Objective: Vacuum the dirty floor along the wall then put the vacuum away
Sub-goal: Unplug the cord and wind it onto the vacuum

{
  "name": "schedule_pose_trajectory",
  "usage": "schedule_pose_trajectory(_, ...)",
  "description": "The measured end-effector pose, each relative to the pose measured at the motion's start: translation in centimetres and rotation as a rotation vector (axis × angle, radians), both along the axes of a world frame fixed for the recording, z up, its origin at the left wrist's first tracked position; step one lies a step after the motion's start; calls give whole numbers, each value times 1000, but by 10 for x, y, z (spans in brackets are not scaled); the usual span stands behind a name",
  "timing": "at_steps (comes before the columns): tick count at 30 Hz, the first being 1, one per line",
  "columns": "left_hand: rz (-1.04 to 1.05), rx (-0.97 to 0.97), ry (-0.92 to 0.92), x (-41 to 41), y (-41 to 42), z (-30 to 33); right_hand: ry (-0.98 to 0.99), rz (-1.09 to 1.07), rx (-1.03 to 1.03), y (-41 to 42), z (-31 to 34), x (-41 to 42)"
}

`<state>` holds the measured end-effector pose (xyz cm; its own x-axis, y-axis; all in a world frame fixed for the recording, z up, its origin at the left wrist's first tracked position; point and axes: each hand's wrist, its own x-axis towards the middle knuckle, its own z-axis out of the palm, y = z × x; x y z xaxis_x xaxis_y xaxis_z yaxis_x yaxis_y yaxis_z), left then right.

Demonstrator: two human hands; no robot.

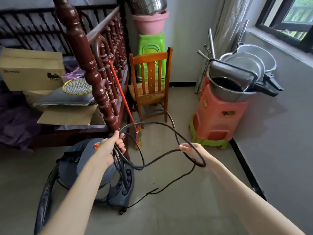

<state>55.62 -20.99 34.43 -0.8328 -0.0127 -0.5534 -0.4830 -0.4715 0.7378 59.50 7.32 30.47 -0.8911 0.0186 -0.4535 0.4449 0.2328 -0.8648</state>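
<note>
A grey canister vacuum [84,165] with an orange button stands on the floor beside the bed, its ribbed black hose [44,197] curving down at the left. My left hand [112,146] grips several gathered loops of the black power cord [152,123] above the vacuum. My right hand [189,148] holds one wide loop of the same cord out to the right. The cord's loose end trails across the tiles below my hands.
A dark red wooden bed frame [88,65] with boxes and a racket fills the left. A wooden chair [150,85], stacked stools holding metal basins [218,116], and a red-handled stick [122,97] stand ahead. The grey wall [279,126] runs along the right.
</note>
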Motion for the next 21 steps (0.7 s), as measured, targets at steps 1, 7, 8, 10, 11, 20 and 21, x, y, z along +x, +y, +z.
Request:
schedule_pose_trajectory(1, 21, 51, 7, -2, -1, 4, -54, 16, 30, 8, 0, 2)
schedule_pose_trajectory(7, 10, 45, 139, 1, 18, 20, -178, -119, -143, 27, 7, 3)
schedule_pose_trajectory(8, -1, 21, 158, 3, 23, 21, -176, -162, -163, 30, 8, 2)
schedule_pose_trajectory(10, -23, 0, 190, 7, 32, 25, -143, -274, -97, 38, 12, 0)
schedule_pose_trajectory(11, -24, 16, 200, 8, 35, 27, -124, -315, -96, 43, 12, 1)
schedule_pose_trajectory(20, 176, 27, 176, 3, 48, 38, 198, -553, -471, 34, 20, 10)
schedule_pose_trajectory(21, 214, 9, 162, 3, 50, 39, 285, -462, -248, 28, 22, 13)
